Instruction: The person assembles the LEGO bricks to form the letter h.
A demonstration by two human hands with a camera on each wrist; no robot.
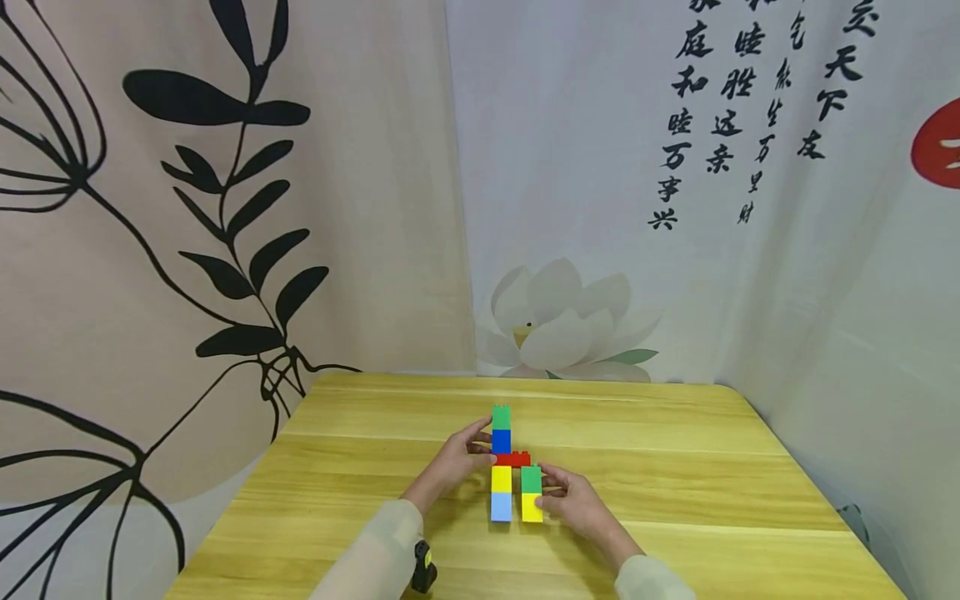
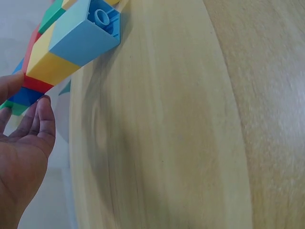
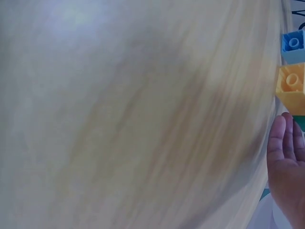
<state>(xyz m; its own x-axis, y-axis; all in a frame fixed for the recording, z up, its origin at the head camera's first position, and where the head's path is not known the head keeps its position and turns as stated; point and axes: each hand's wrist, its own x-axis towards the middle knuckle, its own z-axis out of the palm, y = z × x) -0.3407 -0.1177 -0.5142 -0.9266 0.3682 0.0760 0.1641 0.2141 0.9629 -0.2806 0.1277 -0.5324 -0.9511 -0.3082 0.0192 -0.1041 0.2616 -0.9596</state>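
A figure of toy building blocks is held up over the table, the hollow undersides of its lowest blocks showing in both wrist views. A flat red block (image 1: 514, 459) lies across its middle. Above that block's left end are a blue block (image 1: 501, 442) and a green block (image 1: 501, 418). Below hang two legs: yellow block (image 1: 501, 479) over light blue block (image 1: 501, 507), and green block (image 1: 531, 480) over yellow block (image 1: 532, 511). My left hand (image 1: 453, 460) pinches the figure around the red and blue blocks. On the right leg, my right hand (image 1: 583, 502) grips the side, thumb on the yellow block.
Beneath the figure spreads a wood-grain table (image 1: 337, 467). Behind it hangs a curtain (image 1: 390, 208) printed with dark plants, a lotus and writing. A small black device (image 1: 423, 567) is on the left sleeve.
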